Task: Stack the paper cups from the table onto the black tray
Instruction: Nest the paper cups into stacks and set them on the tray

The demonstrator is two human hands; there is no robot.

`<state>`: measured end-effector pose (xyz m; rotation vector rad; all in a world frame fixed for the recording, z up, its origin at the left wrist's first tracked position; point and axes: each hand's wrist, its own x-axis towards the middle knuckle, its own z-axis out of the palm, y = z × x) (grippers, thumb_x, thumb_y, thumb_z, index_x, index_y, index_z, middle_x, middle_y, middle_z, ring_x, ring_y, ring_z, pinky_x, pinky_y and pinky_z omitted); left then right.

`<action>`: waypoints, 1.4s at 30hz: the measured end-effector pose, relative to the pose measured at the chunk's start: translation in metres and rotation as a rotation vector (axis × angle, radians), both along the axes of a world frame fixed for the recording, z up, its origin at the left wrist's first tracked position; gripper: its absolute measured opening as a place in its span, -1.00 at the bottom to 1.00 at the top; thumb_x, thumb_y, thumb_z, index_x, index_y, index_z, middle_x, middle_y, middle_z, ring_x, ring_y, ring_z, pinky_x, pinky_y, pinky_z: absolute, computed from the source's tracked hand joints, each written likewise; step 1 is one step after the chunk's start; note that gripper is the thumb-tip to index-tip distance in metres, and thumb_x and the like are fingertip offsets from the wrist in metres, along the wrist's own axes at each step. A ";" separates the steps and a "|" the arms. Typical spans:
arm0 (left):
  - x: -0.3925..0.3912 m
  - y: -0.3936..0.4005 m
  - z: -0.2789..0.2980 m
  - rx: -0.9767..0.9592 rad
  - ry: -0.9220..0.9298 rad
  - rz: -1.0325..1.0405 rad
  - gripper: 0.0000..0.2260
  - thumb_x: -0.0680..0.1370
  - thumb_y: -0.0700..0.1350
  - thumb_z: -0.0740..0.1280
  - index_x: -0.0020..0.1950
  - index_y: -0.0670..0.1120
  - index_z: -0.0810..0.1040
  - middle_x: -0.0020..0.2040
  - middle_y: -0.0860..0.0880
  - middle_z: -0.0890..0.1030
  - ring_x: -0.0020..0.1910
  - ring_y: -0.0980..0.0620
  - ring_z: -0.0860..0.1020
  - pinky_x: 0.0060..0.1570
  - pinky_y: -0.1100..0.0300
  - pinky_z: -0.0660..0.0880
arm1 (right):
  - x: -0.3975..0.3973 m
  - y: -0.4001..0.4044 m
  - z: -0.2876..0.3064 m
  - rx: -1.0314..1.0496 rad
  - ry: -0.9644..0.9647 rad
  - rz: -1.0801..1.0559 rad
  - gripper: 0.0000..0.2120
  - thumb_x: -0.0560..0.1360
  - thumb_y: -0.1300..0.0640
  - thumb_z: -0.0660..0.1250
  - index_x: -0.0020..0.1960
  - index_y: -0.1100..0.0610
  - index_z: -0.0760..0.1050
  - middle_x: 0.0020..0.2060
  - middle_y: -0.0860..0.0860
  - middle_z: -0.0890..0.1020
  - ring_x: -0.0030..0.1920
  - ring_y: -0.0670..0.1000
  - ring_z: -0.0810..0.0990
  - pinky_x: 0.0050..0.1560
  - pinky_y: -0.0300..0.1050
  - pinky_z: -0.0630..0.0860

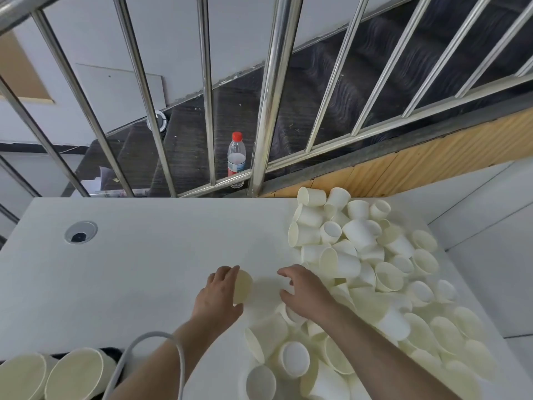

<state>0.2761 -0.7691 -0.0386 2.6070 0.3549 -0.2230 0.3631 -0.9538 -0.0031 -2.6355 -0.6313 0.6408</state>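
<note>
Holding a paper cup in the left hand, grip curled round its side just above the white surface. Reaching with the right hand at the near edge of the loose pile of cups heaped on the right half of that surface, fingers bent and spread, grip on nothing clearly seen. Showing at the bottom left corner two stacks of cups on the black tray, with a grey cable looping over the left forearm.
</note>
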 end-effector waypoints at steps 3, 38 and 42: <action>-0.009 0.009 0.000 0.006 0.007 0.030 -0.33 0.47 -0.06 0.35 0.52 0.03 0.12 0.42 0.05 0.27 0.36 -0.02 0.31 0.11 0.12 0.50 | -0.003 -0.008 0.005 -0.174 0.031 0.156 -0.39 0.46 0.04 0.41 0.47 0.02 0.30 0.37 -0.03 0.37 0.37 0.01 0.35 0.34 -0.11 0.36; 0.009 -0.003 0.009 -0.287 -0.247 -0.056 -0.26 0.32 0.23 0.40 0.45 0.10 0.25 0.35 0.18 0.41 0.30 0.16 0.41 0.34 0.12 0.31 | 0.006 0.007 0.015 0.739 0.571 -0.613 -0.71 0.55 0.20 0.29 0.24 0.06 0.57 -0.05 0.06 0.55 -0.13 0.02 0.54 -0.11 -0.06 0.57; 0.008 -0.003 0.010 -0.295 -0.255 -0.067 -0.28 0.33 0.14 0.44 0.44 0.06 0.29 0.28 0.15 0.38 0.22 0.13 0.45 0.26 0.15 0.39 | 0.004 0.004 0.008 0.571 0.282 -0.509 -0.72 0.56 0.07 0.32 0.25 0.03 0.56 0.12 -0.11 0.57 0.09 -0.10 0.55 0.11 -0.12 0.54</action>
